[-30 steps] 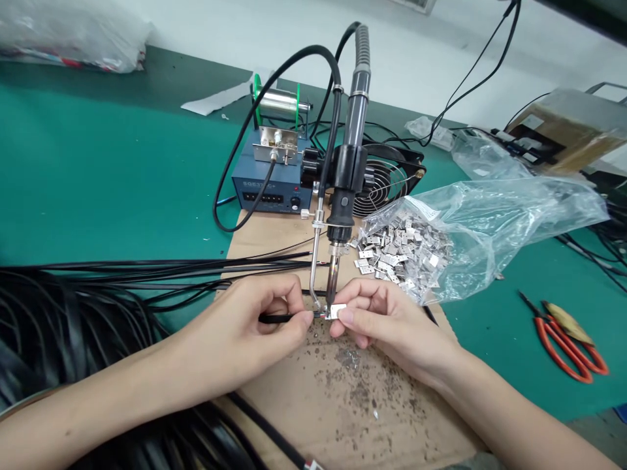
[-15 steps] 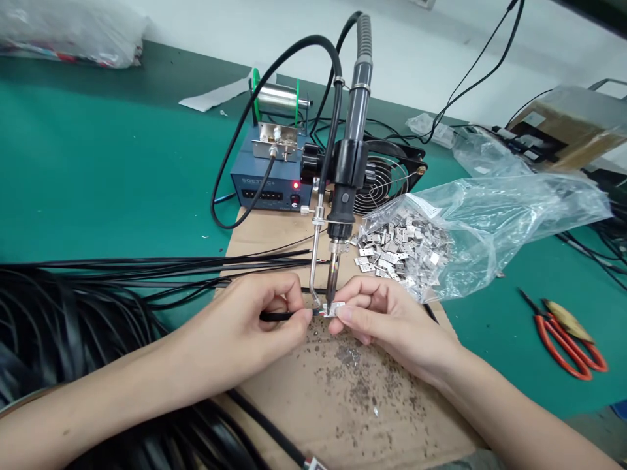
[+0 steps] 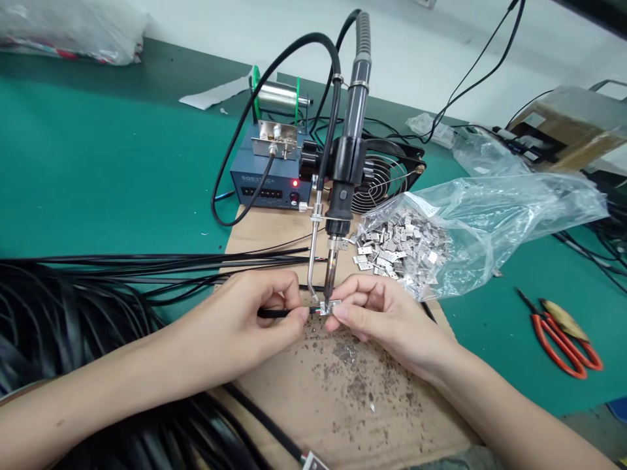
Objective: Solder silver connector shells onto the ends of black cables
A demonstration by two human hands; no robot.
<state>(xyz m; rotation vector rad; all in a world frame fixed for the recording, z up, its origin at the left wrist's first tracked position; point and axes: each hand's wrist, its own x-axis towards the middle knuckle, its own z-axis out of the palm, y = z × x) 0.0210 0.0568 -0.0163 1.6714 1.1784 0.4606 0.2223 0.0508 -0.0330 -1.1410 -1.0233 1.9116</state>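
My left hand pinches a black cable close to its stripped end, where thin coloured wires show. Between thumb and fingers, my right hand grips a small white-and-silver connector. The wire ends meet the connector's left side. Above it stands the soldering iron, held upright in a clamp, its tip down at the connector; whether it touches is too small to tell. The thin metal solder feed tube ends just left of that tip.
Behind is a blue soldering station with a solder spool and a fan. At right lie a plastic bag of small metal connectors and red-handled pliers. Black cables heap at left. Speckled cardboard lies underneath.
Both hands have shifted very slightly left with the cable and connector. The iron's tip now sits a little differently over the connector. Both grips are unchanged.
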